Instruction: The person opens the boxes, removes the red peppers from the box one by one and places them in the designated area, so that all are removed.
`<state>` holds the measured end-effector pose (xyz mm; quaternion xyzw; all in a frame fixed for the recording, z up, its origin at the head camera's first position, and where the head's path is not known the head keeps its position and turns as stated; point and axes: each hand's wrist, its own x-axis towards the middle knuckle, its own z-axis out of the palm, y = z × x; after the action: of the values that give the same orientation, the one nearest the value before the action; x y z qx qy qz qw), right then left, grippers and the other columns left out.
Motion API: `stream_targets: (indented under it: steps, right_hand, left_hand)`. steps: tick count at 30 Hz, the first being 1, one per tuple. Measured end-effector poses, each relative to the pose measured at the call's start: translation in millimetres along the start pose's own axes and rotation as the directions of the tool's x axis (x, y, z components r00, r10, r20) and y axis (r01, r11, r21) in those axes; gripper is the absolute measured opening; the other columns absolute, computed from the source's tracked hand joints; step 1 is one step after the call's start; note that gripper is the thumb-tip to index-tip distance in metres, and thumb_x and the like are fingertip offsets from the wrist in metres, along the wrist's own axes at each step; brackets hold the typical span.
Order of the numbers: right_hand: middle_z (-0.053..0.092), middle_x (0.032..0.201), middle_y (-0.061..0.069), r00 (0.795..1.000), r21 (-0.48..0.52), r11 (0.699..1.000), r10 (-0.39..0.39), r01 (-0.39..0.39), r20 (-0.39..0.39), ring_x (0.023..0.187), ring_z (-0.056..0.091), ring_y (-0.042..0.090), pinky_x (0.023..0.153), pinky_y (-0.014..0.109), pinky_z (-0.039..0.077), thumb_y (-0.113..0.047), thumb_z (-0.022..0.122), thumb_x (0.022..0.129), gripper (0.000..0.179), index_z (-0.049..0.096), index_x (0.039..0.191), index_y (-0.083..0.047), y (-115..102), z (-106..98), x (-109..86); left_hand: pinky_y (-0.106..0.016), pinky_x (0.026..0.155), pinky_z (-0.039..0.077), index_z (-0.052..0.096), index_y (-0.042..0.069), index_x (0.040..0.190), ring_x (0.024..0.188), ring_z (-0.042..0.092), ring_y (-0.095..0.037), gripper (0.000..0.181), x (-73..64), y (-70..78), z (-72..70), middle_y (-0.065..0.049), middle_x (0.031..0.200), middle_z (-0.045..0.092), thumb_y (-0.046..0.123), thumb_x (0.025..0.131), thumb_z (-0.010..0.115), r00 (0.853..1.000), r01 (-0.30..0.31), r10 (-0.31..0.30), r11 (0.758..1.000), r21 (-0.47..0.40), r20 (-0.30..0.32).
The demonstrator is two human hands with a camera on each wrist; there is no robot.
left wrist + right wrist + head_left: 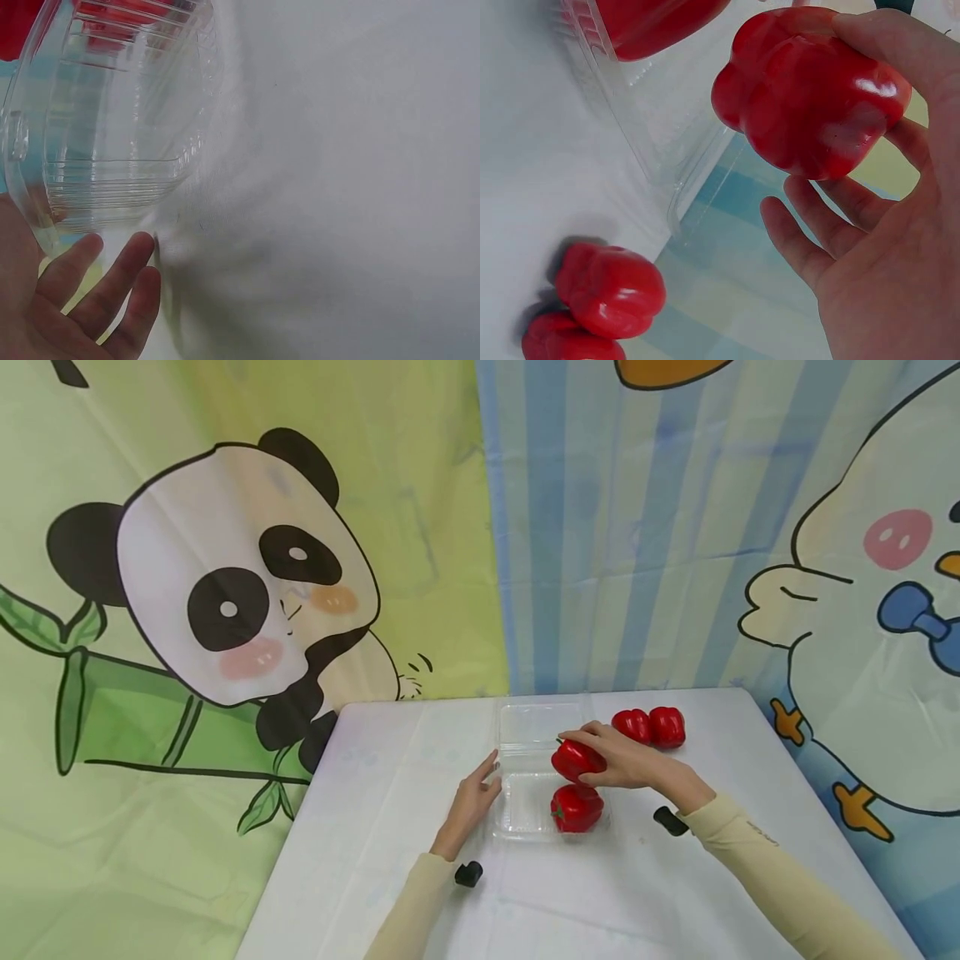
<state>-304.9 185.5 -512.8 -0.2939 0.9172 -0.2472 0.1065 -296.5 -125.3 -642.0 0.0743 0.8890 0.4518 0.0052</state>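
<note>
Red pepper [577, 761]: held above the clear container [525, 806], between thumb and fingers of the right hand [622, 757].
Right grip: parted to the pepper's width, one fingertip standing off it.
Left hand [472, 797]: loosely spread at the container's left side; touching, I can't tell.
Pepper inside [577, 808]: in the container, just beside the held one.

A panda backdrop [240, 552] and striped backdrop [675, 543] hang behind the white table [570, 902].
</note>
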Motion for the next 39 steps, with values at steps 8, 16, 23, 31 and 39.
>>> stream_targets:
  steps: [8, 16, 23, 31, 39]
  right_hand:
    - [0.05, 0.139, 0.01, 1.0, 0.058, 0.998, 0.025, -0.025, 0.0, 0.126, 0.049, 0.031, 0.085, 0.044, 0.059, -0.024, 0.083, 0.08, 0.081, 0.042, 0.151, -0.026, 4, -2, -4.7]
    - [0.05, 0.139, 0.011, 0.999, 0.046, 0.998, 0.034, -0.033, -0.031, 0.127, 0.048, 0.032, 0.086, 0.047, 0.058, -0.025, 0.083, 0.08, 0.082, 0.042, 0.152, -0.025, 11, -1, -11.1]
    - [0.049, 0.14, 0.011, 0.997, 0.055, 0.997, 0.057, -0.054, -0.051, 0.129, 0.047, 0.034, 0.087, 0.049, 0.058, -0.026, 0.084, 0.079, 0.083, 0.043, 0.151, -0.023, 17, -4, -16.5]
    - [0.049, 0.14, 0.011, 0.996, 0.05, 0.997, 0.064, -0.061, -0.064, 0.129, 0.046, 0.034, 0.087, 0.05, 0.058, -0.024, 0.085, 0.078, 0.084, 0.043, 0.151, -0.024, 22, -4, -18.2]
    - [0.048, 0.14, 0.015, 0.993, 0.026, 0.997, 0.078, -0.076, -0.084, 0.129, 0.046, 0.037, 0.086, 0.053, 0.057, -0.028, 0.087, 0.075, 0.086, 0.044, 0.15, -0.024, 27, -5, -22.8]
  left_hand:
    - [-0.024, 0.066, 0.051, 0.039, 0.019, 0.156, 0.09, 0.071, -0.022, 0.056, -0.7, 1.2, -1.3, -0.014, 0.143, 0.06, 0.018, 0.102, 0.055, 1.0, -0.024, 0.024, 1.0, -0.014, -0.009]
    - [-0.027, 0.071, 0.054, 0.039, 0.02, 0.156, 0.095, 0.072, -0.024, 0.056, -0.6, 0.5, -0.5, -0.012, 0.142, 0.061, 0.021, 0.102, 0.054, 1.0, -0.019, 0.019, 1.0, 0.001, -0.012]
    - [-0.026, 0.071, 0.054, 0.04, 0.026, 0.155, 0.097, 0.071, -0.024, 0.056, -2.3, 1.0, 1.4, -0.012, 0.143, 0.06, 0.022, 0.102, 0.055, 1.0, 0.01, -0.01, 1.0, -0.017, 0.004]
    - [-0.025, 0.067, 0.052, 0.04, 0.024, 0.155, 0.093, 0.071, -0.021, 0.056, -1.6, -0.4, 2.1, -0.013, 0.142, 0.061, 0.021, 0.102, 0.056, 1.0, 0.002, -0.001, 1.0, -0.007, 0.001]
    - [-0.023, 0.062, 0.05, 0.04, 0.02, 0.155, 0.088, 0.07, -0.019, 0.055, -0.7, 1.2, 0.5, -0.016, 0.141, 0.061, 0.019, 0.102, 0.056, 1.0, -0.008, 0.008, 1.0, -0.002, -0.003]
